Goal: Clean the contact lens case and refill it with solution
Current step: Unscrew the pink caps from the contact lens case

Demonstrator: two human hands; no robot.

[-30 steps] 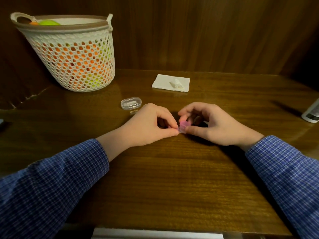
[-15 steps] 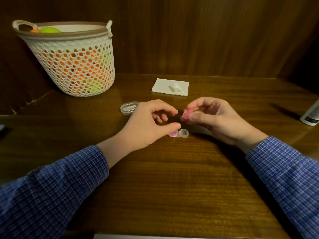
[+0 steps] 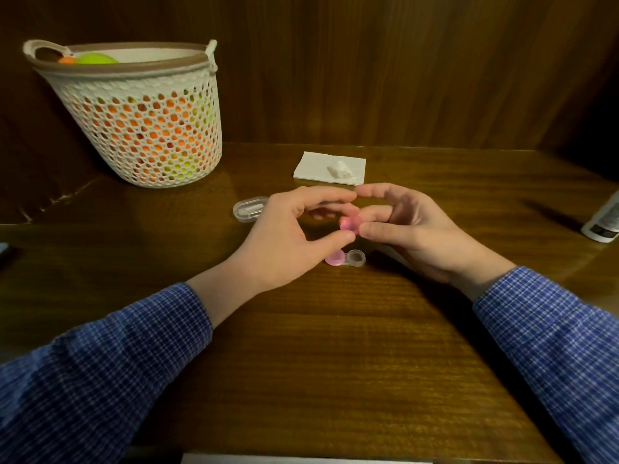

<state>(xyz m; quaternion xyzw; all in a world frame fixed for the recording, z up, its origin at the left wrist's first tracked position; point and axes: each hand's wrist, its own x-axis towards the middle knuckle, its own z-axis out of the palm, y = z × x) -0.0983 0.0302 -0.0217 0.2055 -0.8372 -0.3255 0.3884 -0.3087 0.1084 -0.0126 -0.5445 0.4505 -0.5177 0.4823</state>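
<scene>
Case (image 3: 345,257) on the table (image 3: 335,363), below and between the hands, one well capped pink, the other uncapped and clear. Pink cap (image 3: 350,225) raised above it, pinched between the left hand's (image 3: 284,239) thumb and the right hand's (image 3: 412,229) thumb, other fingers spread. Behind: napkin (image 3: 330,168), clear box (image 3: 249,209), basket (image 3: 140,118).

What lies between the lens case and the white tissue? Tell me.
In the head view, both hands, left hand and right hand, holding a pink cap, sit between lens case and tissue.
</scene>
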